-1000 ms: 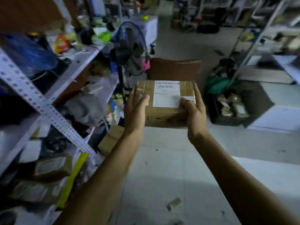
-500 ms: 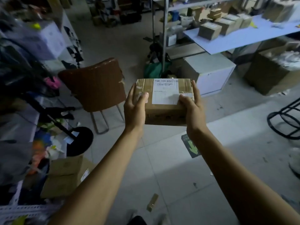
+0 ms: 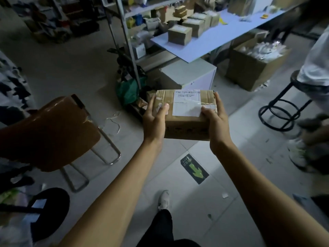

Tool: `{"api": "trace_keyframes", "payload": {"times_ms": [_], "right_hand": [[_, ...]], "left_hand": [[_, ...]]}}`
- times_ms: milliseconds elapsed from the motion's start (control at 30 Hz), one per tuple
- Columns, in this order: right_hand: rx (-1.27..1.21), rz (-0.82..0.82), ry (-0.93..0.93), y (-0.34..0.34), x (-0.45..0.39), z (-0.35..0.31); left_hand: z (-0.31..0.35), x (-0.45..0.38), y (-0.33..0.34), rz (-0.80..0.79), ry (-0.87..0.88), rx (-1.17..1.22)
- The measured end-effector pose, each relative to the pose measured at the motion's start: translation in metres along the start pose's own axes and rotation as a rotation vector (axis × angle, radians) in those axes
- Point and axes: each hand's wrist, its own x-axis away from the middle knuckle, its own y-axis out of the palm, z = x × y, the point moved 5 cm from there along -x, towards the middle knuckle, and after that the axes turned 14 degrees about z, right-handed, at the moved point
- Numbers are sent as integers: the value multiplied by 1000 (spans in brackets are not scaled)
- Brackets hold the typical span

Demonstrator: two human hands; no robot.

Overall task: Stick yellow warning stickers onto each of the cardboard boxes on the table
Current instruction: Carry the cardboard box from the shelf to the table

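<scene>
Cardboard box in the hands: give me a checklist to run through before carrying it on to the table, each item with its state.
1. Both hands grip: left hand and right hand hold opposite sides of the cardboard box - ok.
2. Box held level - ok.
3. Yellow warning sticker on box: none on the visible faces - not ok.
4. Free space on the table beside other boxes - ok.
5. Path: stool and a seated person close on the right - cannot tell.

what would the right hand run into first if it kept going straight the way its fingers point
Probably the white cabinet under the blue table; the right hand, gripping the cardboard box, points up-frame toward it. Depth is unclear from this single view.
</scene>
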Motion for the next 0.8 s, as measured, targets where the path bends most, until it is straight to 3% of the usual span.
{"api": "trace_keyframes", "payload": {"times_ms": [300,800], "right_hand": [[-6,192,18,27,-136,-12],[-42,380,40,-32,-396,1]], "left_hand": [[-6,-133,125,-226,-53,6],[-52,-254,394,-410,-96,-108]]}}
